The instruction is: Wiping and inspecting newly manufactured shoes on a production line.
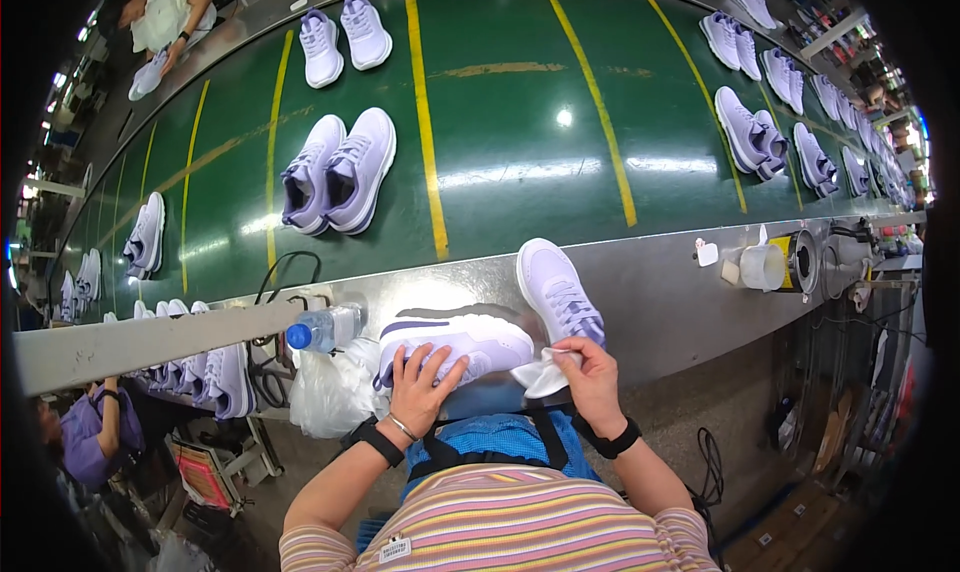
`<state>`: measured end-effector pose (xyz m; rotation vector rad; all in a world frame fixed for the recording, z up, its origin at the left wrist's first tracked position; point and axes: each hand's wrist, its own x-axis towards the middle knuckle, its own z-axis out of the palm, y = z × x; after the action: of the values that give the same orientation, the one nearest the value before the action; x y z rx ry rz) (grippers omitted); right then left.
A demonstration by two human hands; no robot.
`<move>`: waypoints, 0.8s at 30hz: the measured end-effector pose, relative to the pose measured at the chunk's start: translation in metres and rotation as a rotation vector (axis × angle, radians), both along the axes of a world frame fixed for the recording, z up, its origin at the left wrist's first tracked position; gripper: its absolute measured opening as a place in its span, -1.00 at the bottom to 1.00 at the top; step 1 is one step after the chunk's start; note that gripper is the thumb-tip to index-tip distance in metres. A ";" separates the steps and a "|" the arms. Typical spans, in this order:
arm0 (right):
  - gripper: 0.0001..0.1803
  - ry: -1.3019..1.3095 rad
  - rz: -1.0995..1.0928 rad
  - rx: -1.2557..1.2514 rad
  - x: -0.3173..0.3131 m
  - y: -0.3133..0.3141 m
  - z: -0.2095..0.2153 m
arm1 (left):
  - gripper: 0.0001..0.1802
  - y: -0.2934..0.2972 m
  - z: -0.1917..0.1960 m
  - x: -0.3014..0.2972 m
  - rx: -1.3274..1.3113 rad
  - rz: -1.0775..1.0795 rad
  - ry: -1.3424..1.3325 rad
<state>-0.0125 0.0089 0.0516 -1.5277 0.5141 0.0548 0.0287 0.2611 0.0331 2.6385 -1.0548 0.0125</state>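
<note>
My left hand (420, 384) presses down on a white and lavender sneaker (470, 340) lying on its side at the steel ledge in front of me. My right hand (588, 370) pinches a white cloth (543, 376) against the heel end of that shoe. A second sneaker of the same kind (556, 287) lies sole-side toward me just beyond, its toe reaching the green conveyor belt (510, 122). Both wrists wear black bands.
Pairs of lavender sneakers (338, 172) ride the belt between yellow lines, more at far right (750, 130). A water bottle (322, 330) and plastic bag (335, 392) sit left of me. A white tub (762, 266) stands on the ledge. Other workers sit at top left (165, 17) and lower left (95, 434).
</note>
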 end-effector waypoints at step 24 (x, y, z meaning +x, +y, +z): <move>-0.84 -0.344 0.841 -0.440 0.106 0.076 -0.047 | -0.51 0.022 -0.035 -0.004 -0.177 -0.043 -0.005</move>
<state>0.0931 0.0853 0.0046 -2.0427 -0.4442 0.3379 0.0251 0.2827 -0.0019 2.4584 -1.0608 0.0983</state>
